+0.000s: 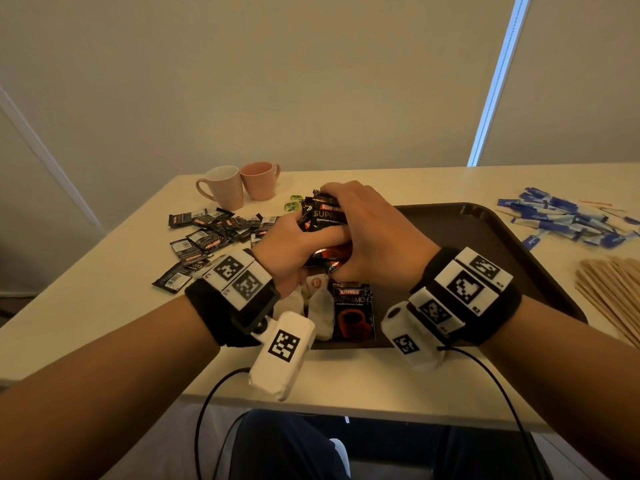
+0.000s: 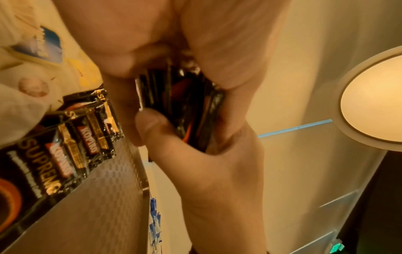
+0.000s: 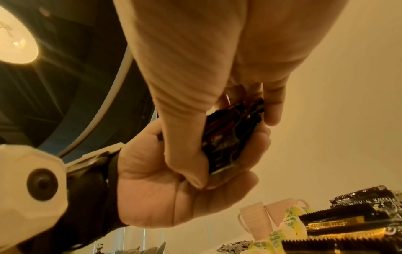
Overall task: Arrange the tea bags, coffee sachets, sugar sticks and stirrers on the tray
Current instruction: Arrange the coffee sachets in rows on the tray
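Both hands clasped round a stack of coffee sachets (image 1: pixel 323 216) above the brown tray (image 1: pixel 485 237), left hand (image 1: pixel 287 251) gripping below, right hand (image 1: pixel 374 233) gripping on top, more sachets (image 1: pixel 207 237) scattered on the tabletop (image 1: pixel 104 289), sugar sticks (image 1: pixel 568 220) to the right

A cream rectangular surface (image 1: pixel 104 278) is seen carrying a dark brown plastic tray (image 1: pixel 485 230), two pink ceramic mugs (image 1: pixel 239 185), scattered black coffee sachets (image 1: pixel 204 237), blue-and-white sugar sticks (image 1: pixel 568 220) and wooden stirrers (image 1: pixel 609 289) (fanned at the right edge).
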Tool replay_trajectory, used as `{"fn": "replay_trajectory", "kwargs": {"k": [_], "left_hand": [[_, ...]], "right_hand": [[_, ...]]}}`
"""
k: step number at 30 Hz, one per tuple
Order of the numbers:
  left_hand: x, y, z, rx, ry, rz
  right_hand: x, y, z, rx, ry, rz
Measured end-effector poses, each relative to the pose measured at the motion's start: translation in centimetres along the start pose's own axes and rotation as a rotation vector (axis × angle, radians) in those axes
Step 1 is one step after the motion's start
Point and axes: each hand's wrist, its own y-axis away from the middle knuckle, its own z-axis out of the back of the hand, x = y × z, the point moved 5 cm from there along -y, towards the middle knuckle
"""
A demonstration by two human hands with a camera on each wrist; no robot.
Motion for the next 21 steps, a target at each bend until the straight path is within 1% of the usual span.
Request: {"fn": "replay_trajectory", "kwargs": {"k": [4,9,12,15,17,21], "left_hand": [[-0.4,0.6,-0.1,0.108,0.029,-0.025],[-0.4,0.6,0.2,0.130,0.117,-0.014],[-0.2,0.2,0.4,0.109,0.194,0.000],[0.1,0.1,0.6,0.105,0.262,0.005],[0.0,-0.1,0.6,0.112,0.258,-0.008],[-0.5,-1.4,0.5,0.089,0.192,-0.021]], "right_hand": [[-0.3,0.1,0.1,-0.046,-0.088,0.028],[0.1,0.1,0.0,-0.118,-0.187,0.095],[0.3,0.1,0.0,-0.131,-0.217,0.137],[0.0,0.2,0.2,-0.078,-0.241,0.154],[-0.2,0.1,0.3,-0.059,-0.224,0.151],[-1.2,-0.9,0.7,-0.082,-0.155,0.132]]}}
